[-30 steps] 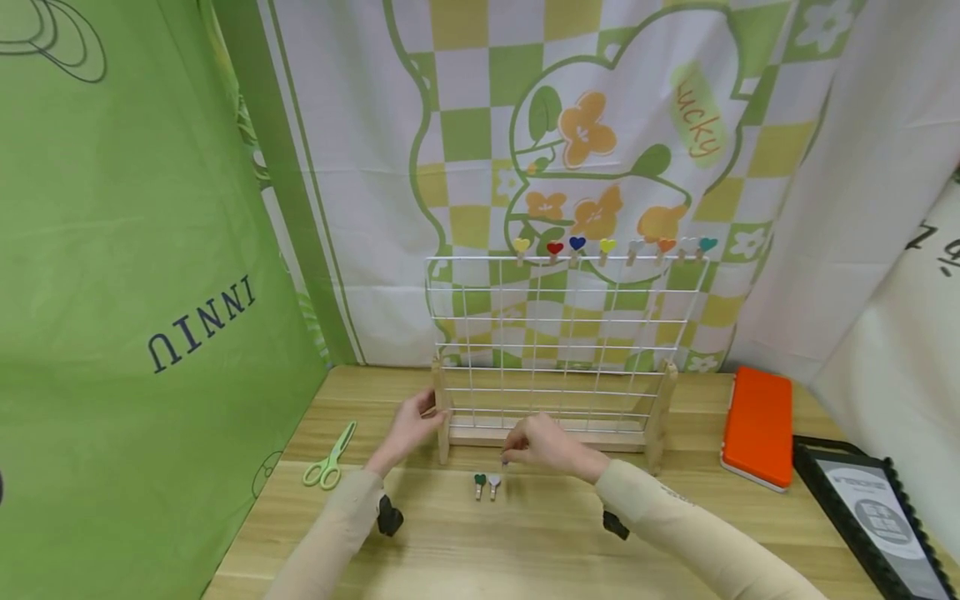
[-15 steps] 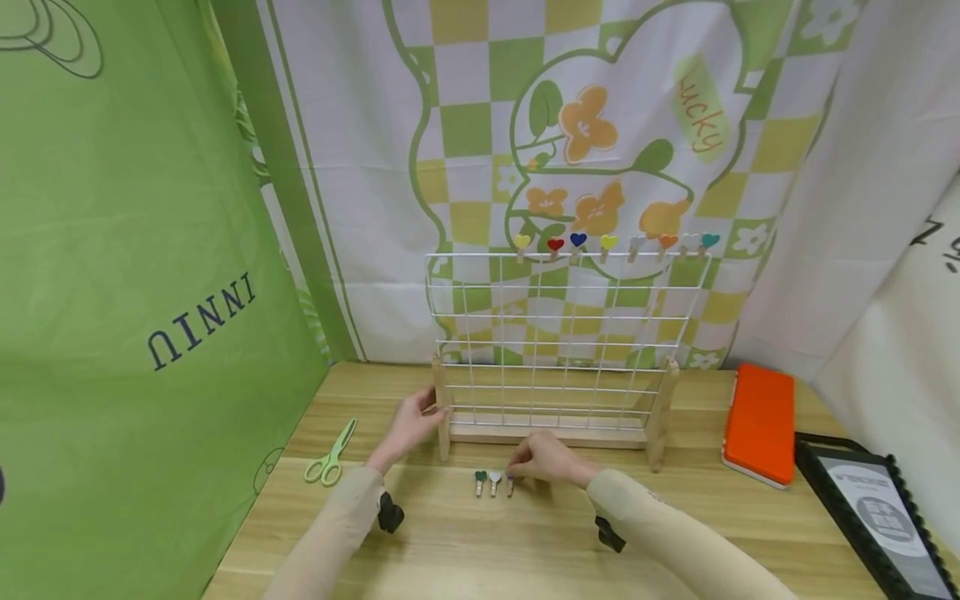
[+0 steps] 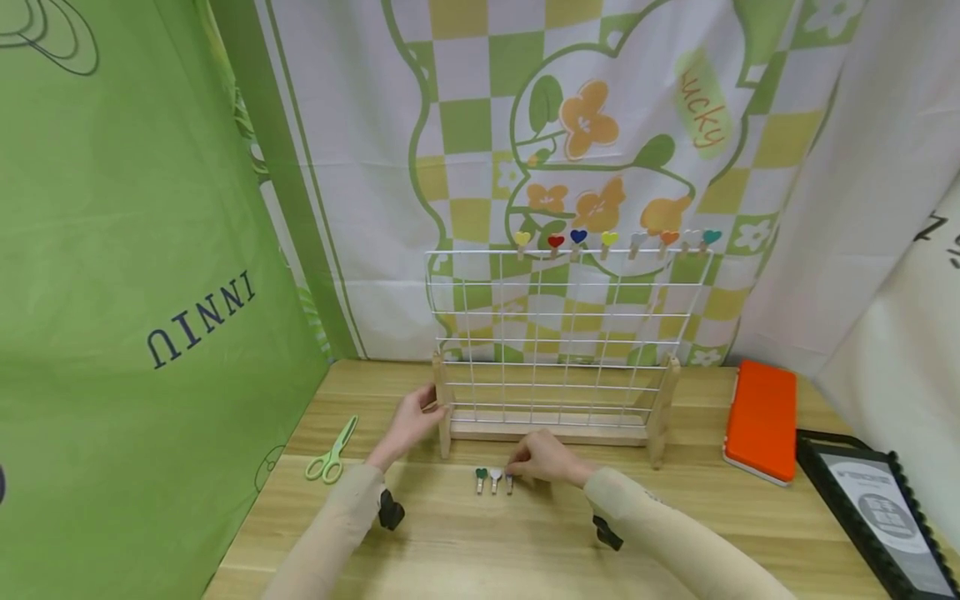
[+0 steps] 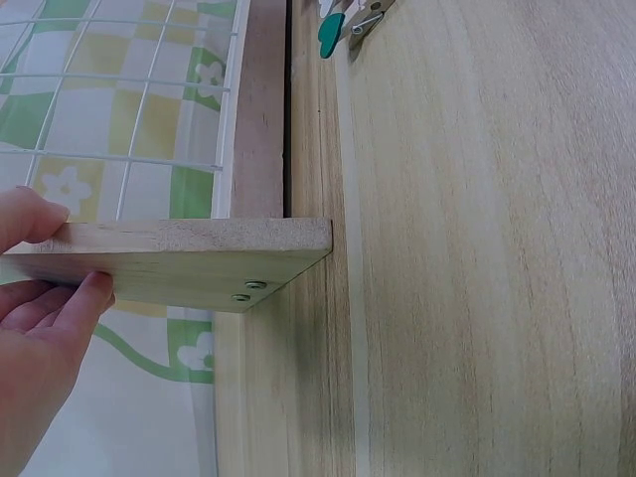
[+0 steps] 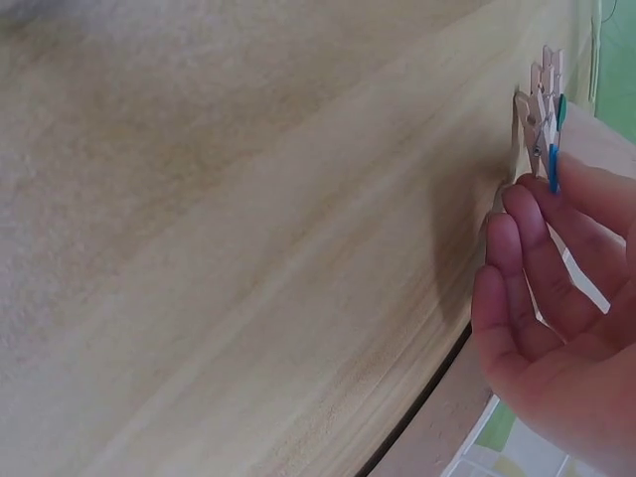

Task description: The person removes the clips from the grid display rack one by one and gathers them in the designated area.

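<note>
My left hand (image 3: pixel 408 427) grips the wooden left leg (image 4: pixel 189 238) of a white wire grid rack, thumb on one face and fingers on the other. In front of the rack's wooden base (image 3: pixel 547 434), my right hand (image 3: pixel 547 457) pinches a small clothespin with a blue heart (image 5: pixel 554 167) between thumb and forefinger, low at the tabletop. Directly left of it lie a white-heart clothespin (image 3: pixel 495 480) and a green-heart clothespin (image 3: pixel 481 480), side by side in a row. Several heart clothespins, among them a red one (image 3: pixel 555 242), are clipped along the rack's top wire (image 3: pixel 480 252).
Light green scissors (image 3: pixel 330 458) lie on the wooden table (image 3: pixel 480 550) at left. At right sit a flat orange case (image 3: pixel 761 421) and a black-edged spiral-bound pad (image 3: pixel 862 500). Patterned cloth (image 3: pixel 465 125) hangs behind the rack.
My right hand has come down and slightly right, setting the blue-heart clothespin in the row beside the white one. My left hand stays on the rack's leg.
</note>
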`<state>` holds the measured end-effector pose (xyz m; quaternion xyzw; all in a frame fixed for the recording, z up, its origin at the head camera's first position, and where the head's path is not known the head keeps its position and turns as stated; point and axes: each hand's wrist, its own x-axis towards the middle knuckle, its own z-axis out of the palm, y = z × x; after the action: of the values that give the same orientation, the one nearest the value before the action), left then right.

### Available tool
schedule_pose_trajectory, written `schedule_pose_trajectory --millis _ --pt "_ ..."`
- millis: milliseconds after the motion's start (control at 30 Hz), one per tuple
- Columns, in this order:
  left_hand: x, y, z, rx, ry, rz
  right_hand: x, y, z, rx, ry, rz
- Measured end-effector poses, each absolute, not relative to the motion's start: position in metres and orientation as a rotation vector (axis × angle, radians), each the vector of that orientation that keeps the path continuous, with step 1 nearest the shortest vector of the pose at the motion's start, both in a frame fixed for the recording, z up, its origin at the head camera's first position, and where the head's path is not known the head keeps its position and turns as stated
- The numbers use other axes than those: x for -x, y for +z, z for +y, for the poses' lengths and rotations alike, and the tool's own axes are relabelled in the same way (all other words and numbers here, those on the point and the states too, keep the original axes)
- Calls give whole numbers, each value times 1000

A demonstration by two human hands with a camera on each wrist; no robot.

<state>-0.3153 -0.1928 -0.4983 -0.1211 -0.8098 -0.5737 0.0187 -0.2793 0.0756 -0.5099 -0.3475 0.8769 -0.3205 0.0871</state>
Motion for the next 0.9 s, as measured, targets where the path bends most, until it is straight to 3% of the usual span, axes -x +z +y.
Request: schedule_pose_trajectory --millis 533,700,900 --pt "315 -497 -191 370 -1784 -2491 283 -492 82 1033 -909 2616" --pt "314 -498 -192 368 -1778 -2509 289 -439 86 1136 -925 2692" --pt "314 -497 -193 373 -1798 -2516 291 -338 90 1329 -1011 2861"
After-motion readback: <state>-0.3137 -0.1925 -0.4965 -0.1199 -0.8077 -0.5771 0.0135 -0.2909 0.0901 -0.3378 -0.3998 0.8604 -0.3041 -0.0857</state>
